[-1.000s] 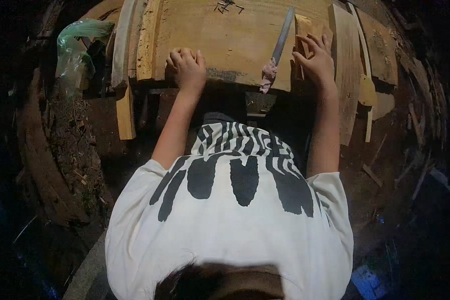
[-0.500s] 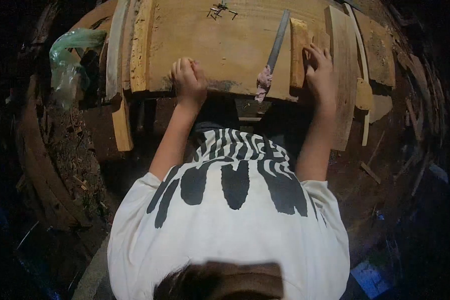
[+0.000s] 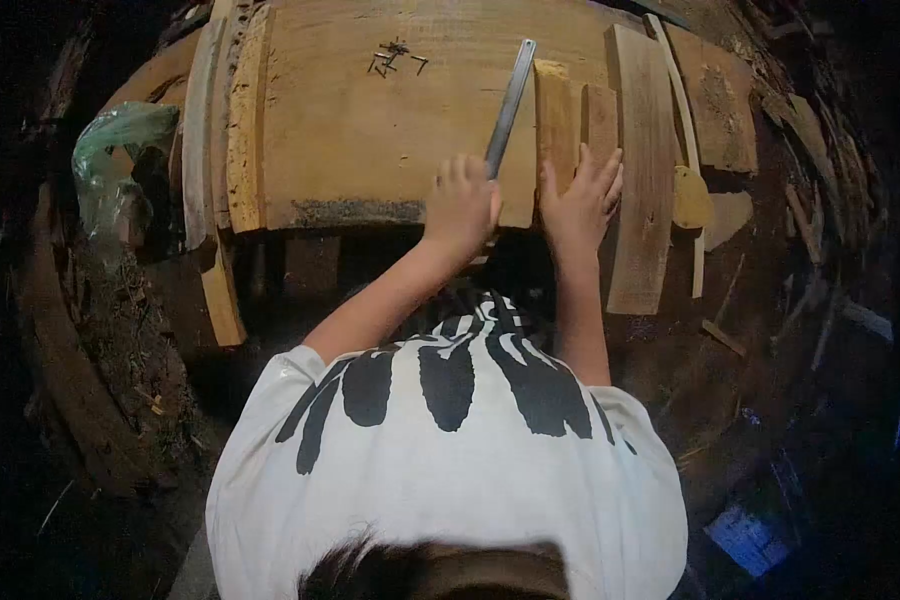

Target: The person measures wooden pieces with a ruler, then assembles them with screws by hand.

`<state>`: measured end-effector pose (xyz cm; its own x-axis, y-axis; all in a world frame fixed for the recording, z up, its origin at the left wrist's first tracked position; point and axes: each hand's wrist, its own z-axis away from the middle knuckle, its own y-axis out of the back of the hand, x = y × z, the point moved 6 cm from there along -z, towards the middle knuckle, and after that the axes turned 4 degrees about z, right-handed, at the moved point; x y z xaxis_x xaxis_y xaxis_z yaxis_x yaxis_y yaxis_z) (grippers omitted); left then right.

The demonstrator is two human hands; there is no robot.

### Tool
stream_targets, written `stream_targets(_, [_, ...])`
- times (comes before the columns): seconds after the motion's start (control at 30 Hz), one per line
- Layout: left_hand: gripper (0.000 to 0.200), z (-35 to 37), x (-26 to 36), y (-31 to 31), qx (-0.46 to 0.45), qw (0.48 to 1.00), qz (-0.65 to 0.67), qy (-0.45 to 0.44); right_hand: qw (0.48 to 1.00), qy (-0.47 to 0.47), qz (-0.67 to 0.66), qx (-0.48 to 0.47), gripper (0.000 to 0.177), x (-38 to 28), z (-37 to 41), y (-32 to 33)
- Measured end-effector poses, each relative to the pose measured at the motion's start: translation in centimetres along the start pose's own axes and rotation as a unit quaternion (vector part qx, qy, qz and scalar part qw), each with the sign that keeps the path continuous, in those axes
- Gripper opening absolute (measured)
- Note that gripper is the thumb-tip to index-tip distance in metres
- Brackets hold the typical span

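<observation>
The left hand [image 3: 460, 208], nearer the long grey metal blade [image 3: 511, 105], curls over its near end; I cannot tell whether those fingers grip. The blade runs ahead of them, slanting right. The right hand [image 3: 576, 213] spreads open fingers at the near ends of a flat yellowish wooden block [image 3: 556, 112] and narrow brown wooden strip [image 3: 600, 115].

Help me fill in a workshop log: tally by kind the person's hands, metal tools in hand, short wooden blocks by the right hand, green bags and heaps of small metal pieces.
Left hand and right hand: 2
Metal tool, in the left hand: 1
Wooden blocks: 2
Green bag: 1
Heap of small metal pieces: 1, pieces overlap
Total: 7
</observation>
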<state>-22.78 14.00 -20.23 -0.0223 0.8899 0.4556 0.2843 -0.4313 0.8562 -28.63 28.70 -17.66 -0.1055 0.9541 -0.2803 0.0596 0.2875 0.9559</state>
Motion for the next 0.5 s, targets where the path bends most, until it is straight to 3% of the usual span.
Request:
stream_targets(0.1, [0.034, 0.7, -2.2, 1.0, -0.041, 0.998, 0.026, 0.046, 1.000, 0.015, 0.015, -0.020, 0.064, 0.3, 0.8, 0.7])
stream_targets(0.2, [0.030, 2.2, -5.2, 2.9, -0.004, 0.991, 0.093, 0.100, 0.999, 0.041, -0.027, 0.013, 0.059, 1.2, 1.6, -0.2])
stream_targets(0.27, [0.023, 3.8, -6.8, 5.6, 0.026, 0.941, 0.261, 0.213, 0.997, 0.042, -0.056, 0.016, 0.056, 1.8, 1.8, -0.2])
stream_targets(0.37, [0.020, 6.4, -9.0, 8.7, 0.095, 0.932, 0.265, 0.230, 0.995, 0.058, -0.086, 0.008, 0.051, 1.5, 2.1, -0.4])
stream_targets(0.43, [0.020, 7.6, -10.5, 9.8, 0.129, 0.944, 0.191, 0.236, 0.993, 0.080, -0.088, -0.003, 0.049, 1.0, 2.1, -0.9])
stream_targets(0.5, [0.020, 7.8, -12.0, 10.1, 0.171, 0.933, 0.204, 0.242, 0.996, 0.083, -0.012, 0.013, 0.048, 0.8, 2.0, -1.5])
